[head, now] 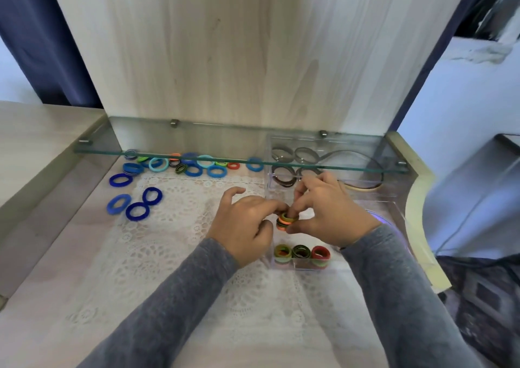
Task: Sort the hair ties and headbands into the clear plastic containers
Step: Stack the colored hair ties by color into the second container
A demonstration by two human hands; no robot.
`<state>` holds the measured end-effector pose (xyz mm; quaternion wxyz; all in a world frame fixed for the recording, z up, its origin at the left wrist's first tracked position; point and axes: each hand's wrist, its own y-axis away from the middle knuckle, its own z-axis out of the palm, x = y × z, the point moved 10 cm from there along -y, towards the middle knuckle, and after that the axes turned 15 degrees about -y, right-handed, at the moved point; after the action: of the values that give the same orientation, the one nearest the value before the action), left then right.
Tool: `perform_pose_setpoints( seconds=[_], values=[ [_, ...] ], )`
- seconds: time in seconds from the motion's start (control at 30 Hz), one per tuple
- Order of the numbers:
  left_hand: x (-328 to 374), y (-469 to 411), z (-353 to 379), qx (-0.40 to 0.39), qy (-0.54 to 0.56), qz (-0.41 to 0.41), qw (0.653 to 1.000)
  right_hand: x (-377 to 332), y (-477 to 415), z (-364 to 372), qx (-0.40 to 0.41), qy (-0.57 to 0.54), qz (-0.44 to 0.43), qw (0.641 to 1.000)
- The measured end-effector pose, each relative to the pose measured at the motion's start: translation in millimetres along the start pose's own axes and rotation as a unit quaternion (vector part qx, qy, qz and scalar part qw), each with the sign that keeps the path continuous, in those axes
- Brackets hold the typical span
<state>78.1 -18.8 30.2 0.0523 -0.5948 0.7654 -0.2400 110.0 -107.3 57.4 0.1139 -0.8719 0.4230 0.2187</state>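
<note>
Loose blue hair ties (pixel 135 205) lie at the left on the lace mat (pixel 174 241), with more colours in a row under the glass shelf (pixel 197 158). The left hand (pixel 244 227) and right hand (pixel 330 213) meet, fingertips of both pinching a small stack of orange and green ties (pixel 287 221) over the near clear container (pixel 302 267), which holds three bundles. The far container (pixel 374 193) at the right holds brown ties and headbands.

No readable text, label or number anywhere (not even faintly).
</note>
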Motion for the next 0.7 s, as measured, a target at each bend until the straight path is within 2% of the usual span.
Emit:
perform_pose_setpoints(
  seconds=[0.37, 0.47, 0.7],
  values=[
    [9.3, -6.3, 18.5, -0.017, -0.001, 0.03, 0.999, 25.5, 1.8, 14.1, -0.021, -0.005, 0.031, 0.999],
    [1.8, -2.6, 12.8, 0.011, -0.005, 0.034, 0.999, 22.5, -4.1, 21.6, -0.046, -0.004, 0.03, 0.998],
    [1.4, 10.3, -2.9, 0.092, -0.041, 0.1, 0.99, 21.0, -16.5, 36.5, -0.105, 0.036, 0.042, 0.993]
  ],
)
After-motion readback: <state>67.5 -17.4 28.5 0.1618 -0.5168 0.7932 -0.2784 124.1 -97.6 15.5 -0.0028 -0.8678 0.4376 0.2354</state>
